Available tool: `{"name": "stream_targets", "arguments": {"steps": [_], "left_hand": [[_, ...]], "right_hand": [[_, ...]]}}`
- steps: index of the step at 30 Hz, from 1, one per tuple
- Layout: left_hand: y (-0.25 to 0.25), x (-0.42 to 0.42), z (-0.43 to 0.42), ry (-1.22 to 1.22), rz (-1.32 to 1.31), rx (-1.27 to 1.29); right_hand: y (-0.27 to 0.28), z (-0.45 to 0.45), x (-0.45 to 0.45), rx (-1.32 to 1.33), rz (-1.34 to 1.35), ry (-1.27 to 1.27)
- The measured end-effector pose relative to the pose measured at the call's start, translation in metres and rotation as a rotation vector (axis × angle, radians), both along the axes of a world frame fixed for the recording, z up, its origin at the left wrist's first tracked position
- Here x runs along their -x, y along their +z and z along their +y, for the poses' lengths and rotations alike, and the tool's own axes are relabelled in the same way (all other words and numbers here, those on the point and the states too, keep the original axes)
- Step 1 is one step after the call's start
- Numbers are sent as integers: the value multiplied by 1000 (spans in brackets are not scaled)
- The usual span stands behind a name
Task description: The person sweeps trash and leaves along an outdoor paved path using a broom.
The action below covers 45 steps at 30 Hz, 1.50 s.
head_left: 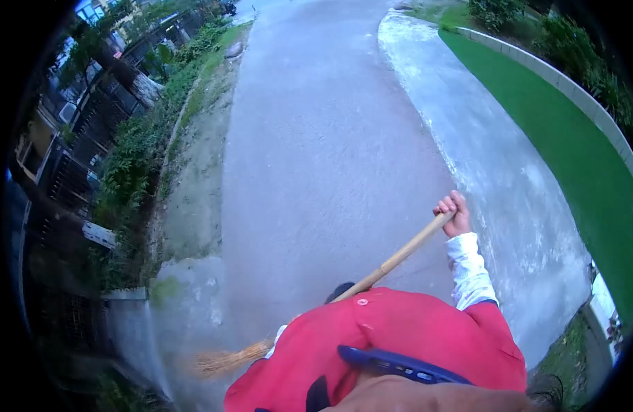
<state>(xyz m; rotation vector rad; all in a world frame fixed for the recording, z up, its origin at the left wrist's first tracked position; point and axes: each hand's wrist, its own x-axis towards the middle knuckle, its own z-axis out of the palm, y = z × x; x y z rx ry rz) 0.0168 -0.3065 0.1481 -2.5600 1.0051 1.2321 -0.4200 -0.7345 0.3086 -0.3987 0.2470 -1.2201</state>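
My right hand [455, 214] is wrapped around the upper end of a broom's bamboo handle [402, 254], out to the right over the paved path. The handle slants down to the left and passes behind my red top [426, 316]. On the other side of my body, the broom's straw bristles [227, 360] show low over the pavement, slightly blurred. A bit of white cuff shows near the base of the bristles, but my left hand itself is hidden behind the red top. One dark shoe [340, 292] peeks out beside the handle.
Grey pavement [316, 151] runs ahead, with a paler concrete strip [495, 172] on its right. Beyond that lies green turf [556, 144] edged by a low kerb [570, 86]. Plants [127, 165], a dark fence [69, 178] and tree trunks with white-painted bands line the left.
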Motion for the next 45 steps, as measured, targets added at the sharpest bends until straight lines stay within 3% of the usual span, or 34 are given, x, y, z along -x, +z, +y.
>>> {"name": "stream_targets", "arguments": {"steps": [3,9,16,20,26,31,34,39,42,45], "left_hand": [[-8,-20,-77,33,13,-8],[-40,-85,-277,3,36,2],[-2,-158,-589,-168,37,79],[8,-187,-746,-239,39,91],[-17,-218,-975,-242,42,98],[2,-252,-1129,-187,17,77],[15,-271,-1210,-134,15,79],[-11,-312,-1345,-73,20,64],[-33,-343,-1437,-73,23,50],[-35,-372,-1554,-100,33,70]], "right_hand": [[16,-80,-44,22,141,30],[1,-265,-117,54,150,29],[39,-483,-165,85,54,-85],[28,-589,-165,73,24,-130],[-14,-811,-186,-2,-54,-221],[8,-1037,-247,14,-85,-97],[39,-1135,-295,41,26,-8],[32,-1294,-362,113,103,106],[3,-1375,-389,70,102,67],[21,-1482,-401,73,146,-14]]}}
